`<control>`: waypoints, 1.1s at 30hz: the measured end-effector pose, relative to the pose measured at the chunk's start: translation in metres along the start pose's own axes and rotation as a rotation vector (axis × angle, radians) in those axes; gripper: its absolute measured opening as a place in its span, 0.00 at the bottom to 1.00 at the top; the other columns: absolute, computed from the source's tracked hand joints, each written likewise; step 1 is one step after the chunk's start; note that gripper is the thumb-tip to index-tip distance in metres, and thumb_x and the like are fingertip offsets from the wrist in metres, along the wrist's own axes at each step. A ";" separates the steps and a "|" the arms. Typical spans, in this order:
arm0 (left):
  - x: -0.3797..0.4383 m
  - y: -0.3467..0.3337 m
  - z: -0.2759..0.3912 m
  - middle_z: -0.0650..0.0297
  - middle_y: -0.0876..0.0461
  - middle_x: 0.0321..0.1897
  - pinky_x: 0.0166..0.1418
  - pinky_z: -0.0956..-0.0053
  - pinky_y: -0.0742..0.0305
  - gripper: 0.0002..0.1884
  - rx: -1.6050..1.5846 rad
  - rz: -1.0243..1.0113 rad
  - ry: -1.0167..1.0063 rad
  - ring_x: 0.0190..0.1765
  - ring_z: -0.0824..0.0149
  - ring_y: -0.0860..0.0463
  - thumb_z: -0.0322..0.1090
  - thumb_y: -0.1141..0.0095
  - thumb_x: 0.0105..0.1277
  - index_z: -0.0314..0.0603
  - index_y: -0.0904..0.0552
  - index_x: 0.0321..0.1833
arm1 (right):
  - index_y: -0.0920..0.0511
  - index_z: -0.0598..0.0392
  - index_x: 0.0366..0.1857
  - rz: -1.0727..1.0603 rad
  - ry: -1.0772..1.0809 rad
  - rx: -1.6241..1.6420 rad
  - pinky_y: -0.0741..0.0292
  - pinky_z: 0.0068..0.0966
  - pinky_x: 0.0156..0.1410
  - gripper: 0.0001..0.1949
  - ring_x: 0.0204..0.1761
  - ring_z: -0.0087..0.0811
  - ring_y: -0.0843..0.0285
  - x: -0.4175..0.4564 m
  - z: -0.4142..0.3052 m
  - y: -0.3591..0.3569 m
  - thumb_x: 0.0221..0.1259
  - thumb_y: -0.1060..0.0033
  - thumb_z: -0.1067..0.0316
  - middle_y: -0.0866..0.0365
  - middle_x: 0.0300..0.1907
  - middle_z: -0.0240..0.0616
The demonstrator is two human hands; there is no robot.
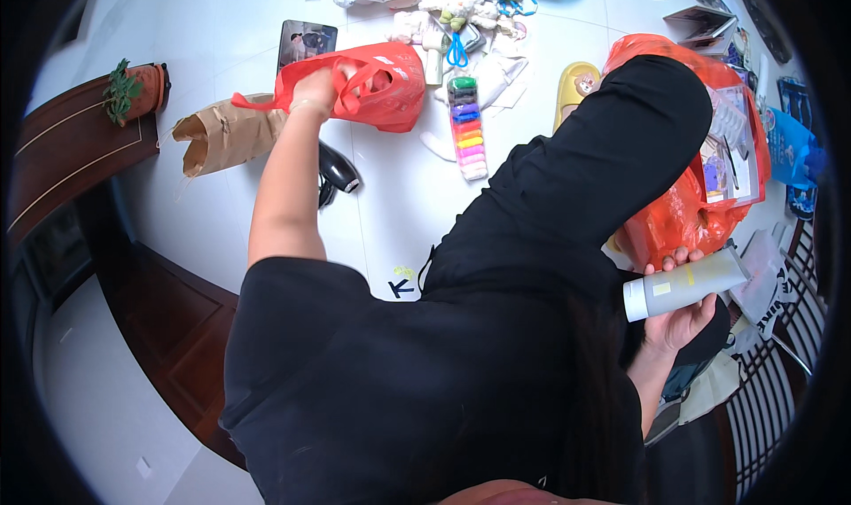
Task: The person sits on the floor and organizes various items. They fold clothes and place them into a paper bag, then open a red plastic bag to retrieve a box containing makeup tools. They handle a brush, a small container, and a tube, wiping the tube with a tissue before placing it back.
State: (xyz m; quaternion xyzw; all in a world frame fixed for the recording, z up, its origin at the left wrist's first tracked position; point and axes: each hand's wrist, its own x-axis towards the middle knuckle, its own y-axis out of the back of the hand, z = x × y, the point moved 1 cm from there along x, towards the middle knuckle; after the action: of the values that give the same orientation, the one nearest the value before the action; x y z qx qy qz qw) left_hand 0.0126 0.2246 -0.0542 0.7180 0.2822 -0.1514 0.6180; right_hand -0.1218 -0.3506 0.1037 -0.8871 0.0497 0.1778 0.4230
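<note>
My left hand (318,88) is at the mouth of a red carrier bag (402,93) lying on the floor. One of the bag's handles crosses over my fingers, so my grip is partly hidden. On the right, my right hand (675,319) is wrapped around a grey squeeze tube (698,281) with a white cap. The tube is tilted, its cap towards my body. Just below the red bag lies a black hair dryer (339,167). A clear pack of coloured modelling clay (469,129) rests to the bag's right.
A brown paper bag (229,136) lies on its side at left. A tablet (307,43) shows a picture. Plush toys (459,0) are heaped at the back. An orange plastic bag (671,212) with a tray of small items stands beside my bent leg. A potted plant (120,93) is at far left.
</note>
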 end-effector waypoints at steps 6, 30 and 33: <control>0.038 -0.064 -0.010 0.59 0.20 0.35 0.41 0.70 0.26 0.16 -0.844 0.079 0.015 0.39 0.63 0.20 0.45 0.56 0.67 0.39 0.21 0.42 | 0.38 0.59 0.54 0.000 -0.002 -0.006 0.29 0.46 0.58 0.25 0.50 0.38 0.31 0.003 0.002 -0.007 0.60 0.46 0.53 0.37 0.48 0.44; -0.221 0.130 0.354 0.67 0.24 0.31 0.42 0.83 0.31 0.15 -1.430 -0.127 -0.983 0.36 0.77 0.26 0.35 0.48 0.67 0.38 0.21 0.54 | 0.33 0.56 0.53 -0.100 -0.003 0.287 0.20 0.42 0.47 0.26 0.45 0.40 0.21 0.013 0.020 0.003 0.56 0.40 0.51 0.26 0.47 0.45; -0.231 0.129 0.367 0.66 0.22 0.29 0.37 0.83 0.30 0.10 -1.572 -0.107 -0.910 0.33 0.78 0.25 0.31 0.44 0.63 0.35 0.19 0.44 | 0.30 0.56 0.47 -0.150 -0.005 0.393 0.18 0.44 0.45 0.24 0.48 0.41 0.23 0.005 0.013 0.015 0.54 0.39 0.49 0.27 0.48 0.45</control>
State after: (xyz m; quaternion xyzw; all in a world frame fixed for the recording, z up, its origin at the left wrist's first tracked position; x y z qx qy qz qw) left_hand -0.0466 -0.1929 0.1098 -0.0537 0.0660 -0.2126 0.9734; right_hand -0.1241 -0.3498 0.0827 -0.7882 0.0162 0.1351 0.6002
